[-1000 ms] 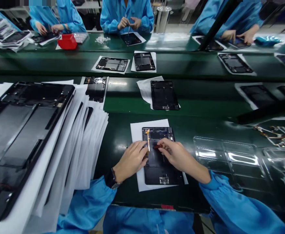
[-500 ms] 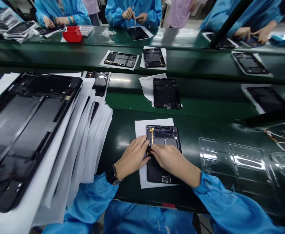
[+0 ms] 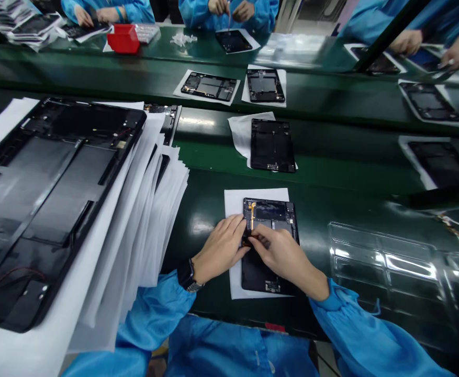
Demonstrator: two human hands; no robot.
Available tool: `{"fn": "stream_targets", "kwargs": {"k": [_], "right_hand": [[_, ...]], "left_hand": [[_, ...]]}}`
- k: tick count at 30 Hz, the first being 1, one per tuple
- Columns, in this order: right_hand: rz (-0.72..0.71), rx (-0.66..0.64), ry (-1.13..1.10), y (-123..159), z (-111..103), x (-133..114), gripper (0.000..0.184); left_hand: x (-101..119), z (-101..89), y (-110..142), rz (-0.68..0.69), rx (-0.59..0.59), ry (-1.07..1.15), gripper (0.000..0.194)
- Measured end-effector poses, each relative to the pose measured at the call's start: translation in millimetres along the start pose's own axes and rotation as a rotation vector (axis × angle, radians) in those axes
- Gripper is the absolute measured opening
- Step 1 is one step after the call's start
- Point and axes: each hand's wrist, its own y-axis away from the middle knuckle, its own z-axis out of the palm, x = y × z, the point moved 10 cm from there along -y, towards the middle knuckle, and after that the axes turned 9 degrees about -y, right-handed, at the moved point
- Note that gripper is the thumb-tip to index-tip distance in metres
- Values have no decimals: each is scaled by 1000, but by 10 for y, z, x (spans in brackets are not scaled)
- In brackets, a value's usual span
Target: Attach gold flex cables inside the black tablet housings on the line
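An open tablet housing (image 3: pixel 270 246) is seen lying flat on a white paper sheet (image 3: pixel 235 201) on the dark green counter (image 3: pixel 198 209), directly in front of the person. Its long axis runs away from the person, the far short end carrying a thin orange flex cable (image 3: pixel 252 212) along the left inner edge. Both hands are met over the left middle of the housing, just below that cable. The left hand (image 3: pixel 221 248) is laid half on the paper and half on the housing edge, its fingertips pressed down at the cable's near end. The right hand (image 3: pixel 282 254) is brought in from the right, its fingertips pinched closed on something small and dark reddish; what it is cannot be told. The grip of each hand lies at the same spot, touching or almost so, and the cable extends straight away from them along the housing's long axis. Neither hand is clearly nearer. To the left, one tall fanned stack of paper sheets (image 3: pixel 150 209) is topped by one large black housing (image 3: pixel 44 193). To the right, clear plastic trays (image 3: pixel 382 256) are laid on the counter. On the belts beyond, about seven more housings on paper can be counted, one of them (image 3: pixel 272 145) just beyond the person's own. One red bin (image 3: pixel 123 39) is seen at the far side, where other workers' hands in blue sleeves are partly in view.
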Motion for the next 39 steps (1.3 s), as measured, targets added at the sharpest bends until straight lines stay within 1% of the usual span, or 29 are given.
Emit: {"fn": "stream_targets", "kwargs": {"k": [2,4,7,12,17,20,24,26,28,30,32,36,39], "right_hand": [[22,48,-67,48,-65,35,11],[29,106,-78,109,-118,54,13],[8,140,-33,178,-91,33,17],[-21,88,60,186,53,19,19],[-46,46,185,148,99,-1,17],[-54,-8,298,89,161,-91,15],[-127,-103,438,16,245,-280,19],[-124,-104,437,17,202,-292,15],[-75,-77,424,45,122,-227,12],[-36,-56,429,83,73,-159,13],[-33,-59,441,100,89,-141,13],[-59,-84,445,49,198,-203,15],[-55,-53,365,35,197,-200,17]], "left_hand": [[-9,-1,-1,-10,11,23,61],[-18,9,1,-8,11,37,65],[-34,28,4,1,-2,35,72],[-43,43,10,19,-18,21,75],[-48,64,16,18,-19,29,74],[-61,72,7,7,-19,40,73],[-65,50,2,10,4,44,71],[-72,37,5,7,15,43,72],[-76,33,6,6,17,42,76],[-74,39,2,9,17,34,79],[-71,53,-4,15,18,27,80],[-89,85,9,9,12,29,78],[-95,83,38,8,-13,18,77]]}}
